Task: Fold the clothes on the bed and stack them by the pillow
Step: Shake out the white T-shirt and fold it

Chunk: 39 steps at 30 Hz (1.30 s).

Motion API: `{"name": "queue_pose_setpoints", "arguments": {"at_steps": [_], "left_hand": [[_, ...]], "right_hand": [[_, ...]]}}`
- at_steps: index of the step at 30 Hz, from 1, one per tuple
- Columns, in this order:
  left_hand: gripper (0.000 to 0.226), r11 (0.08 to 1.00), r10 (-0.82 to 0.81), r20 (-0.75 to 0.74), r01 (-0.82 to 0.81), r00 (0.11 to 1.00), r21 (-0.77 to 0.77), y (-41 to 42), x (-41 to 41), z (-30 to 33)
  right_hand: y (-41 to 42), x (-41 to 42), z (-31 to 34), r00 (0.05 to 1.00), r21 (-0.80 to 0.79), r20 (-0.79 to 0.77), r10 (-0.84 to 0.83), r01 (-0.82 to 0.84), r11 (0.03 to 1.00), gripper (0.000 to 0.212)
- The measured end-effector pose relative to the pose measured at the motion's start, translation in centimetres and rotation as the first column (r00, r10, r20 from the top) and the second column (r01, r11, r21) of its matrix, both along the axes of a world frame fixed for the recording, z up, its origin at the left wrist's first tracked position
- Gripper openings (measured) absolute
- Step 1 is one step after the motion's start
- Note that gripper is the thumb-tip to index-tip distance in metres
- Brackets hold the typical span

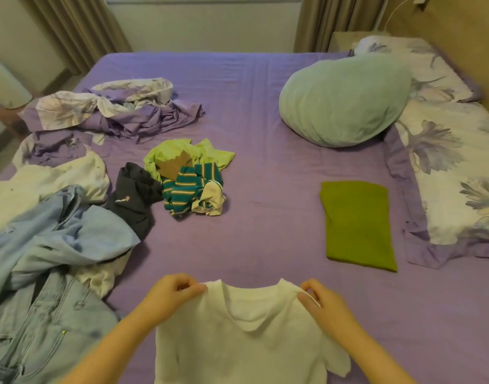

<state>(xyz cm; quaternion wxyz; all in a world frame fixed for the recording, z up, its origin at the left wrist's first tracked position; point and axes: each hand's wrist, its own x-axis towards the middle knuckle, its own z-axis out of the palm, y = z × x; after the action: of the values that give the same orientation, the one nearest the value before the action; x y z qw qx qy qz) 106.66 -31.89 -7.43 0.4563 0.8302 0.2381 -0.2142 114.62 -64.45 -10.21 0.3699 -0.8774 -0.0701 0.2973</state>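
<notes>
Head cam shows the white t-shirt (237, 336) held up by its shoulders at the near edge of the bed (265, 106), left hand (171, 297) and right hand (323, 303) each pinching a corner. One green shirt (358, 224) is already folded beside the floral pillow (454, 173). Looks like the next step is laying it flat and folding it, then onto the green one. The unfolded pile (188, 178) is waiting.

Left hand (172, 296), right hand (322, 300), both pinching.
</notes>
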Motion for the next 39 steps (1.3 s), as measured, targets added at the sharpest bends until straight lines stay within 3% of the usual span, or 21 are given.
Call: {"name": "queue_pose_setpoints", "arguments": {"at_steps": [5, 11, 14, 17, 20, 22, 25, 29, 32, 35, 39], "left_hand": [[0.019, 0.976, -0.005, 0.08, -0.013, 0.997, 0.215, 2.5, 4.6, -3.2], [0.011, 0.961, 0.01, 0.151, -0.051, 0.988, 0.272, 6.2, 12.6, -7.6], [0.014, 0.943, -0.067, 0.102, 0.029, 0.993, 0.332, 5.9, 15.8, -11.5], [0.014, 0.869, -0.207, 0.002, 0.183, 0.978, 0.459, 5.0, 16.8, -16.2], [0.023, 0.789, -0.268, -0.049, 0.249, 0.962, 0.561, 4.4, 16.7, -19.2], [0.031, 0.762, -0.273, -0.013, 0.224, 0.962, 0.608, 4.2, 17.0, -19.9], [0.024, 0.793, -0.223, 0.013, 0.174, 0.975, 0.584, 4.3, 17.8, -19.5], [0.023, 0.745, -0.192, 0.081, 0.091, 0.978, 0.661, 4.6, 19.0, -18.8], [0.031, 0.669, -0.273, -0.004, 0.193, 0.962, 0.718, 3.8, 19.2, -19.0], [0.049, 0.629, -0.332, -0.078, 0.282, 0.94, 0.725, 2.6, 19.4, -19.5], [0.029, 0.687, -0.266, -0.032, 0.212, 0.964, 0.695, 2.3, 20.4, -19.7]], "right_hand": [[1.7, 4.7, -2.7, 0.998, -0.049, 0.058, -0.021, 0.024, 0.999, 0.009], [4.1, 12.9, -5.0, 0.969, -0.049, 0.231, -0.093, 0.107, 0.993, 0.009], [5.0, 14.8, -8.8, 0.977, -0.186, 0.192, -0.092, 0.129, 0.974, 0.007], [5.8, 14.5, -13.2, 0.995, -0.367, 0.079, 0.056, -0.023, 0.93, 0.029], [5.6, 13.5, -15.2, 0.991, -0.3, 0.13, 0.024, 0.017, 0.954, 0.036], [5.2, 12.6, -15.6, 0.983, -0.297, 0.172, 0.064, -0.01, 0.955, 0.031], [4.9, 12.0, -15.8, 0.964, -0.453, 0.213, 0.16, -0.048, 0.89, 0.025], [5.0, 13.6, -15.3, 0.925, -0.542, 0.373, 0.074, 0.152, 0.826, 0.022], [5.4, 14.5, -15.4, 0.947, -0.602, 0.305, 0.095, 0.115, 0.79, 0.017], [6.8, 15.0, -15.9, 0.971, -0.577, 0.225, 0.075, 0.071, 0.813, 0.029], [7.5, 16.4, -16.6, 0.97, -0.564, 0.242, -0.01, 0.15, 0.812, 0.019]]}}
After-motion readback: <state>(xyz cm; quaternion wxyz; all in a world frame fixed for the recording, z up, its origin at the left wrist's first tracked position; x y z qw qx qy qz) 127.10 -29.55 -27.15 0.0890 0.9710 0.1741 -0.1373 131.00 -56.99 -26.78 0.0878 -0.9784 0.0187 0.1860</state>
